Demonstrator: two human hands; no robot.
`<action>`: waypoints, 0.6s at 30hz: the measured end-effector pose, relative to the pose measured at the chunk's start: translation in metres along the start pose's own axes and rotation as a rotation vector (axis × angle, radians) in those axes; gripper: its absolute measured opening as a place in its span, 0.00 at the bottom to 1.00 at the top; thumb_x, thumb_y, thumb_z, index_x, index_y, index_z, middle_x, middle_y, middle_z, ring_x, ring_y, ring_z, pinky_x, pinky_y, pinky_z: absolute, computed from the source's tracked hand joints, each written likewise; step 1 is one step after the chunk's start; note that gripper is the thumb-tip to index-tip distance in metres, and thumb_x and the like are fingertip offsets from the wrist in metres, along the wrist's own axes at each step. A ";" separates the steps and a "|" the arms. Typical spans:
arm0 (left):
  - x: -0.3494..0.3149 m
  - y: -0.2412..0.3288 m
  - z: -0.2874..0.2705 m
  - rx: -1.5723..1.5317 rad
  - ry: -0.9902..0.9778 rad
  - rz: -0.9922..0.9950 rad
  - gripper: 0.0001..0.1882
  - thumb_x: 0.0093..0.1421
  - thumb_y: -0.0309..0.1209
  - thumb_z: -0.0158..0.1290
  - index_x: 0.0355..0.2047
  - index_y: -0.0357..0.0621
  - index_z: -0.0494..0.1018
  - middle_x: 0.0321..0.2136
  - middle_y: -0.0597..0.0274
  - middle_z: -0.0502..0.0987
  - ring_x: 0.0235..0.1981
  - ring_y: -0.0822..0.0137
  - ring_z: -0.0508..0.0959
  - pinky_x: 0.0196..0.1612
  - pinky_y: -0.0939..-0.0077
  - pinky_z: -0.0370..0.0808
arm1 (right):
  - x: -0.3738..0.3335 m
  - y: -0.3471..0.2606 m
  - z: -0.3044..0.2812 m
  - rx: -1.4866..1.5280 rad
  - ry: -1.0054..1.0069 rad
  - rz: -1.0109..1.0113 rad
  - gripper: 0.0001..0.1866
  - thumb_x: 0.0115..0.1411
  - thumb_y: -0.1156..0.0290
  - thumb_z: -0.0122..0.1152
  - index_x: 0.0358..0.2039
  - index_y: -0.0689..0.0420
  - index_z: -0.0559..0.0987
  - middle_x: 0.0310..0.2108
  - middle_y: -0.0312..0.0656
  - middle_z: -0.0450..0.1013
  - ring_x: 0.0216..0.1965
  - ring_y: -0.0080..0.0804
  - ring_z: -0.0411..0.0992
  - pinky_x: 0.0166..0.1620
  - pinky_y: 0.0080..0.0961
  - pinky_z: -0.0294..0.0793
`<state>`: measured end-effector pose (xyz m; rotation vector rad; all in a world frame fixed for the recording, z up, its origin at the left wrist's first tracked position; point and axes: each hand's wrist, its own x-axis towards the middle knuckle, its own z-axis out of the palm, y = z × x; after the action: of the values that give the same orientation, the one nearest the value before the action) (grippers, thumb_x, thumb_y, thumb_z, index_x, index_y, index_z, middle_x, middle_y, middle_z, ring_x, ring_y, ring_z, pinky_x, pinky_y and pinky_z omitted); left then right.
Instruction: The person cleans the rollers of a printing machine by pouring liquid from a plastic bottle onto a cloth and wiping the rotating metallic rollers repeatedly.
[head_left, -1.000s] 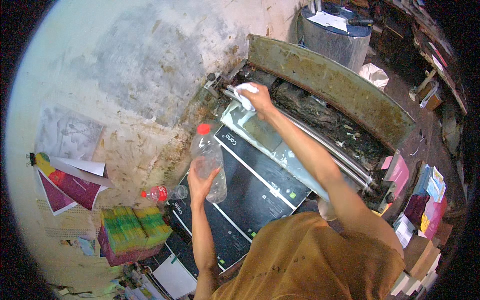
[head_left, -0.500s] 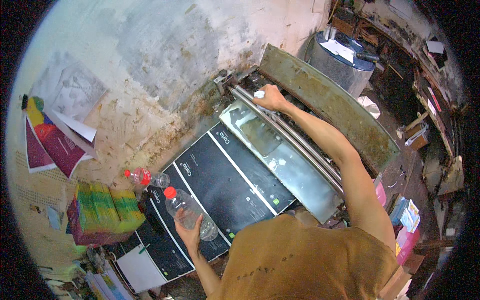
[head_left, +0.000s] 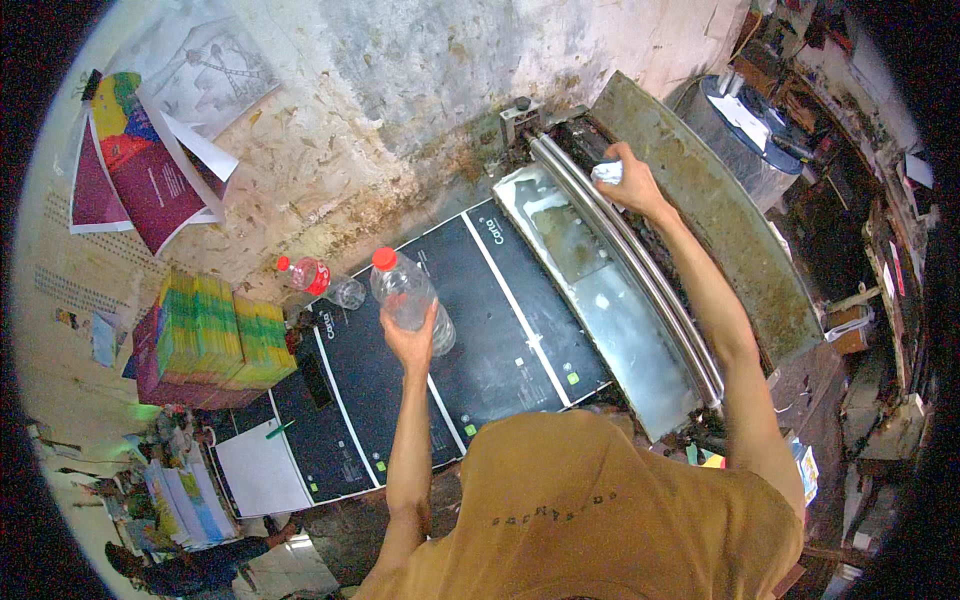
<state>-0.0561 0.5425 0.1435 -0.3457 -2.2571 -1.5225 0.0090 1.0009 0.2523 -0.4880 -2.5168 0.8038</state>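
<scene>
My left hand (head_left: 408,338) is wrapped round a clear plastic bottle (head_left: 402,284) with a red cap, held slightly tilted above the dark printed board (head_left: 480,345). The cap is on, and clear liquid seems to be inside. In my right hand (head_left: 634,186) is a crumpled white wad (head_left: 606,172); cloth or paper, I cannot tell. That hand is just right of the long shiny metal rollers (head_left: 640,258), near their far end. Left of the rollers lies a metal tray (head_left: 655,385) with a wet-looking, whitish surface.
A second red-capped bottle (head_left: 312,277) lies by the wall, near a stack of yellow-green printed pieces (head_left: 205,335). White paper (head_left: 258,475) covers the board's left end. Beyond the rollers rise a curved metal plate (head_left: 690,185) and a drum (head_left: 730,150). Another person (head_left: 195,572) is at lower left.
My left hand has lifted the bottle farther out over the board. My right hand, still with the white wad, has moved right and nearer, away from the rollers' far end. The view has shifted too.
</scene>
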 end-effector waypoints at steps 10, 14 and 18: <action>0.010 -0.071 0.069 0.140 0.050 -0.010 0.41 0.42 0.42 0.72 0.52 0.32 0.66 0.48 0.44 0.73 0.51 0.48 0.72 0.56 0.58 0.66 | -0.050 -0.024 -0.016 0.151 0.236 0.113 0.30 0.42 0.60 0.73 0.44 0.55 0.71 0.36 0.49 0.76 0.39 0.40 0.76 0.45 0.34 0.74; -0.017 -0.090 0.071 -0.011 0.080 -0.109 0.44 0.42 0.42 0.72 0.54 0.32 0.64 0.50 0.44 0.71 0.53 0.51 0.71 0.59 0.60 0.64 | -0.061 -0.025 -0.018 0.168 0.353 0.155 0.33 0.41 0.62 0.75 0.48 0.52 0.70 0.35 0.46 0.77 0.38 0.39 0.77 0.45 0.33 0.75; -0.039 -0.063 0.048 0.225 -0.003 -0.274 0.52 0.39 0.45 0.74 0.57 0.29 0.58 0.54 0.42 0.67 0.56 0.47 0.67 0.62 0.58 0.62 | -0.067 -0.041 -0.020 0.177 0.401 0.150 0.37 0.41 0.61 0.77 0.49 0.55 0.67 0.35 0.49 0.78 0.37 0.39 0.78 0.44 0.35 0.76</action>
<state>-0.0566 0.5638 0.0576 0.0285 -2.5286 -1.3688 0.0673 0.9478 0.2717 -0.7058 -2.0404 0.8759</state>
